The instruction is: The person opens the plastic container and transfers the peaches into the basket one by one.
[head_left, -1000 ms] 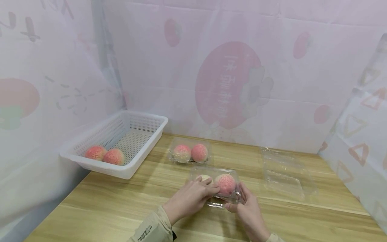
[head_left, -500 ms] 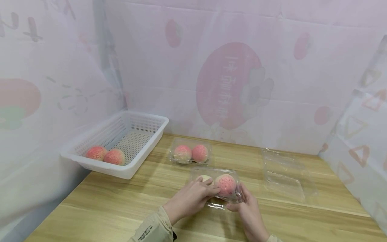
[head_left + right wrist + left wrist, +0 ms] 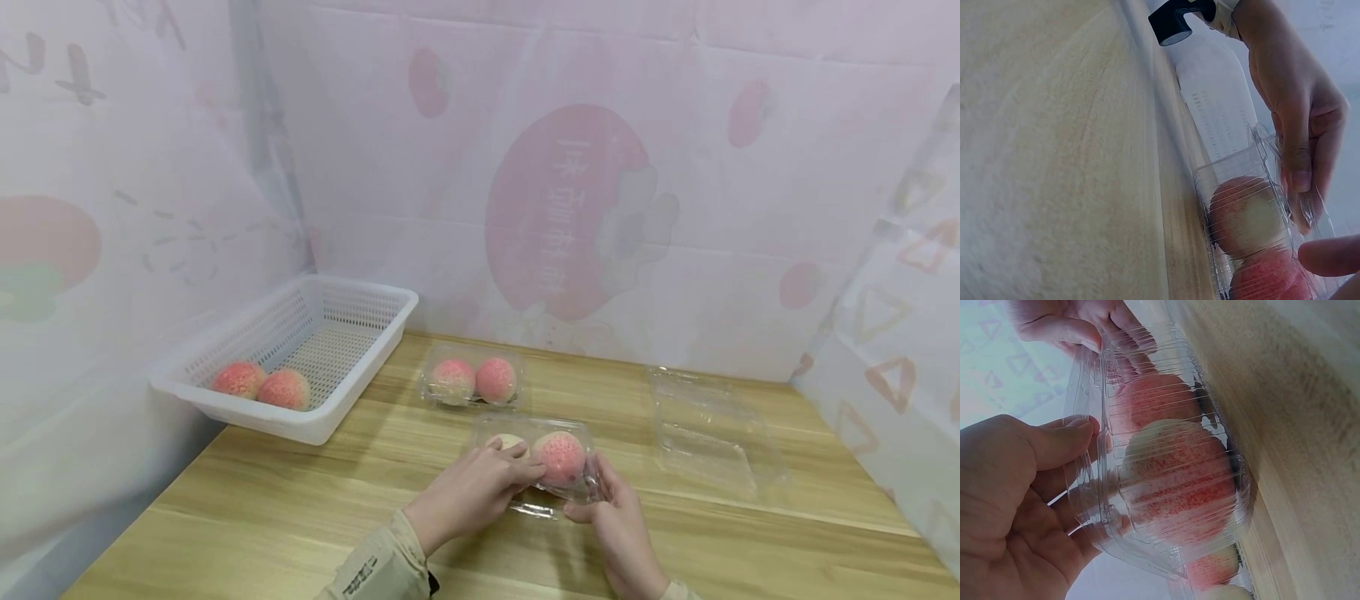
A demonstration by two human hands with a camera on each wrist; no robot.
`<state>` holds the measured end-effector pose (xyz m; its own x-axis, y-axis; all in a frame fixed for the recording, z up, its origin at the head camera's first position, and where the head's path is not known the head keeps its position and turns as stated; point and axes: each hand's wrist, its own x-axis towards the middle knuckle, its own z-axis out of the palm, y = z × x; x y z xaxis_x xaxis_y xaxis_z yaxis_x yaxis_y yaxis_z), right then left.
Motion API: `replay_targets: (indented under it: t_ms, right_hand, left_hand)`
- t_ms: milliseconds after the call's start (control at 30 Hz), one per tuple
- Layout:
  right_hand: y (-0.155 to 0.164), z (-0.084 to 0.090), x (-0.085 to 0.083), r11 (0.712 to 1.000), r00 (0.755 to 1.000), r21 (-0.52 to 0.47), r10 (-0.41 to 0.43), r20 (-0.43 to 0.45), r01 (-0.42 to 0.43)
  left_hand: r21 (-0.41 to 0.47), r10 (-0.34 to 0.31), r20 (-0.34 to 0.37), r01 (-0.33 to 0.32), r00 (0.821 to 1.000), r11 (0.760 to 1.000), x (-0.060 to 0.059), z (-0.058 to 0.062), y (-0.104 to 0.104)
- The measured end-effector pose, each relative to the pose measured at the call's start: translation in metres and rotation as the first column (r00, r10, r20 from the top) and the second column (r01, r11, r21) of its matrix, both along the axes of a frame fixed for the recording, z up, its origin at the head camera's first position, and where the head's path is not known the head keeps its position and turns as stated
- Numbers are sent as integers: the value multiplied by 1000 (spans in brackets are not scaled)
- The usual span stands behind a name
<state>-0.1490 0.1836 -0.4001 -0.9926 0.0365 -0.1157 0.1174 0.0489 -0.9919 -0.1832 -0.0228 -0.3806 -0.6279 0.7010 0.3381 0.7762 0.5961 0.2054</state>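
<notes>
A clear plastic clamshell box (image 3: 536, 454) lies on the wooden table (image 3: 285, 517) in front of me, with two pink peaches (image 3: 558, 457) inside. My left hand (image 3: 513, 468) lies over its left half, fingers on the lid and the thumb (image 3: 1060, 440) pressed on the rim. At the box's front right corner, my right hand (image 3: 591, 498) pinches the rim. In the left wrist view the box (image 3: 1166, 475) is closed around both peaches. The right wrist view shows the box (image 3: 1250, 231) under the left hand's fingers (image 3: 1300, 169).
A white mesh basket (image 3: 247, 414) at the left holds two peaches (image 3: 262, 385). Behind the held box stands a second closed clear box (image 3: 472, 379) with two peaches. An empty open clear box (image 3: 708, 437) lies to the right. Pink printed sheets wall the table on three sides.
</notes>
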Motion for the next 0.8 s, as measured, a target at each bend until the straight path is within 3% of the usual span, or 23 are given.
replay_targets:
  t_ms: [400,800]
  right_hand:
    - [0,0,0,999,1000,38,-22,-1,22]
    - [-1,1,0,1000,1000,-3,-27,-2,27]
  left_hand:
    - [-1,-16,-7,16,1000,1000,-1,1,0]
    - [33,-34,6,34,999,999,-2,1,0]
